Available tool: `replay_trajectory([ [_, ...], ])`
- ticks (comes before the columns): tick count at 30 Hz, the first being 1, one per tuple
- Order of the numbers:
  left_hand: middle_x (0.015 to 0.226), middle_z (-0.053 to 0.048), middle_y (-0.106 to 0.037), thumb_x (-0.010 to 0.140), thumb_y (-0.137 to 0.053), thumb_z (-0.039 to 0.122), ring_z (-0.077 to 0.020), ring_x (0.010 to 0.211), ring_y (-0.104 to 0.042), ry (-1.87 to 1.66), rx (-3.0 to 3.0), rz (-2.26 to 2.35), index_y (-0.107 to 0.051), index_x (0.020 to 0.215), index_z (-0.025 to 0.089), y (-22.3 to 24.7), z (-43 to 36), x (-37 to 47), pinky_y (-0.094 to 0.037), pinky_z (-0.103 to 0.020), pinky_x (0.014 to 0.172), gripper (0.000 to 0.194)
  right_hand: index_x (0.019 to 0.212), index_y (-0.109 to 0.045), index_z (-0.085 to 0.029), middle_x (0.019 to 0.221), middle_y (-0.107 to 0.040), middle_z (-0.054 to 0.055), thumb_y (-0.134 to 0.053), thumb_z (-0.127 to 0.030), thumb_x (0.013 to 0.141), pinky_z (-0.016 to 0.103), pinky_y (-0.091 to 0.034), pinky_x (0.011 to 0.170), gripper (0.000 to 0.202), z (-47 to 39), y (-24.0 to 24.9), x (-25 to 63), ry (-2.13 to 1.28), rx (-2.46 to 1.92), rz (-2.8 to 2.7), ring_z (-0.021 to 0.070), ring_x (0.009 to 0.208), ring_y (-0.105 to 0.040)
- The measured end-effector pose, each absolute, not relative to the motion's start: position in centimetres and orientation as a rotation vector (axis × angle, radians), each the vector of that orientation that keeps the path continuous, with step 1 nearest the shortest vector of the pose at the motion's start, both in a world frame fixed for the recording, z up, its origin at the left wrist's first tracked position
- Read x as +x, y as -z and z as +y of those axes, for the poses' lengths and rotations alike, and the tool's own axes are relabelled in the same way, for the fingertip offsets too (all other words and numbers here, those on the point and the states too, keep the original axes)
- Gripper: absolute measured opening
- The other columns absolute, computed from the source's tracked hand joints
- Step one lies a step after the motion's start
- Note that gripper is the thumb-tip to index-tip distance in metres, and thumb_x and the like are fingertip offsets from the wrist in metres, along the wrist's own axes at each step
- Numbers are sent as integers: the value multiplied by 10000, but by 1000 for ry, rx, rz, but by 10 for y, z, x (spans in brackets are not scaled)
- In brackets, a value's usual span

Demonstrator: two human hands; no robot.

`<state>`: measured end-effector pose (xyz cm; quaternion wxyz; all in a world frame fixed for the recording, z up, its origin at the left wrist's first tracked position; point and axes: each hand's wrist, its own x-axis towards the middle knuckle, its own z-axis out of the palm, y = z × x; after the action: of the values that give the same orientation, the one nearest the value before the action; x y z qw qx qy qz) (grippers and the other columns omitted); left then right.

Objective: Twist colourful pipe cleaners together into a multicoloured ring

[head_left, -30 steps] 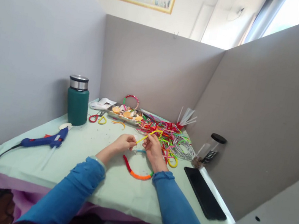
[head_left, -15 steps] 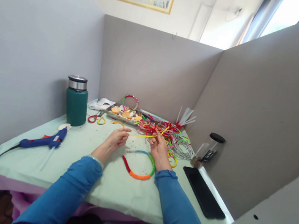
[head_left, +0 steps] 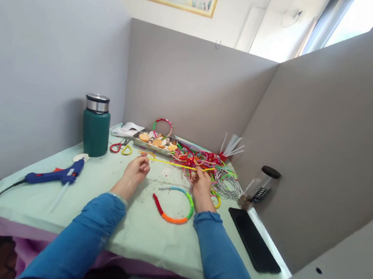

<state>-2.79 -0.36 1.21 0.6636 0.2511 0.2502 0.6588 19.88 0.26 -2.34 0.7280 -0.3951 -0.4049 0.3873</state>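
Observation:
A thin yellow strip (head_left: 175,164) is stretched nearly level between my two hands. My left hand (head_left: 138,169) is closed in a pinch on its left part. On the right, my right hand (head_left: 201,185) pinches it too, and a short end sticks out past the fingers. Below and between the hands lies a curved band (head_left: 174,220) wrapped in dark red, orange, green and blue, with a bare grey tip. A tangled pile of coloured strips (head_left: 219,171) is just behind my right hand.
At the left are a green flask (head_left: 94,133) and a blue glue gun (head_left: 53,177) with its cord. Scissors (head_left: 122,149) and a tray (head_left: 152,148) of round pieces lie at the back. A black phone (head_left: 253,240) and a jar (head_left: 264,187) are at the right.
My left hand has moved left and slightly up, and my right hand slightly right. They are farther apart, with a longer length of the yellow strip showing between them.

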Motion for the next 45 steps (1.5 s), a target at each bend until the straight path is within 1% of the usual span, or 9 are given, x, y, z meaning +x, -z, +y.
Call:
replay_trajectory([
  [4,861,-13,-628,706,-635,252,19,359,-293,-1524,795,591,-465,949,189,-16,-8,-24,-272,-142,363,303,644,-475,-195,441,-460,-65,-605,-477,645,219,-320,388,311,-2,24,192,-829,-930,-913,82,385,-399],
  [9,1061,-75,-609,681,-663,276,-2,402,-421,-1480,1233,694,-274,1322,270,-13,-18,-5,-372,-178,419,750,652,-545,-163,471,-507,-33,-595,-454,664,215,-330,403,296,-9,21,178,-843,-940,-1044,79,398,-412],
  [12,1083,-90,-597,707,-627,266,-19,423,-468,-1294,1538,732,-252,1361,275,-4,-21,6,-383,-181,425,754,697,-585,-148,471,-516,-27,-602,-437,665,216,-337,414,291,-15,19,169,-900,-928,-1132,84,407,-425],
  [16,799,-13,-642,759,-539,267,-57,435,-493,-1147,1854,901,-419,1290,240,8,-19,12,-388,-189,455,545,744,-606,-151,471,-517,-32,-599,-422,684,210,-329,422,278,-21,16,161,-961,-884,-1264,84,415,-436],
  [21,616,-11,-624,791,-475,273,-89,469,-502,-1146,2133,1198,-692,839,181,9,-17,6,-388,-217,536,240,681,-570,-158,464,-501,-39,-593,-422,696,204,-316,421,266,-23,14,165,-879,-920,-1266,75,409,-425],
  [25,635,-31,-654,771,-494,234,-132,609,-570,-1169,2200,1371,-703,777,190,5,-16,4,-403,-232,626,213,669,-556,-162,475,-498,-39,-574,-434,709,200,-313,420,275,-21,16,169,-857,-935,-1270,73,413,-419],
  [30,864,-39,-688,741,-545,265,-131,670,-597,-1160,2115,1345,-674,935,190,10,-11,8,-437,-236,674,245,721,-572,-165,540,-536,-24,-567,-443,715,196,-310,419,278,-22,18,164,-877,-916,-1323,72,431,-428],
  [34,685,3,-656,767,-494,338,-80,448,-493,-1101,2037,1289,-656,848,175,12,-11,10,-403,-212,513,244,743,-572,-174,531,-521,-34,-569,-438,712,201,-315,426,266,-24,18,159,-926,-903,-1374,77,434,-429],
  [45,530,29,-582,738,-479,297,-89,495,-484,-1099,2027,1210,-598,672,168,11,-12,11,-368,-206,521,188,676,-542,-167,504,-479,-42,-568,-397,712,203,-308,433,234,-25,15,161,-905,-923,-1373,76,438,-411],
])
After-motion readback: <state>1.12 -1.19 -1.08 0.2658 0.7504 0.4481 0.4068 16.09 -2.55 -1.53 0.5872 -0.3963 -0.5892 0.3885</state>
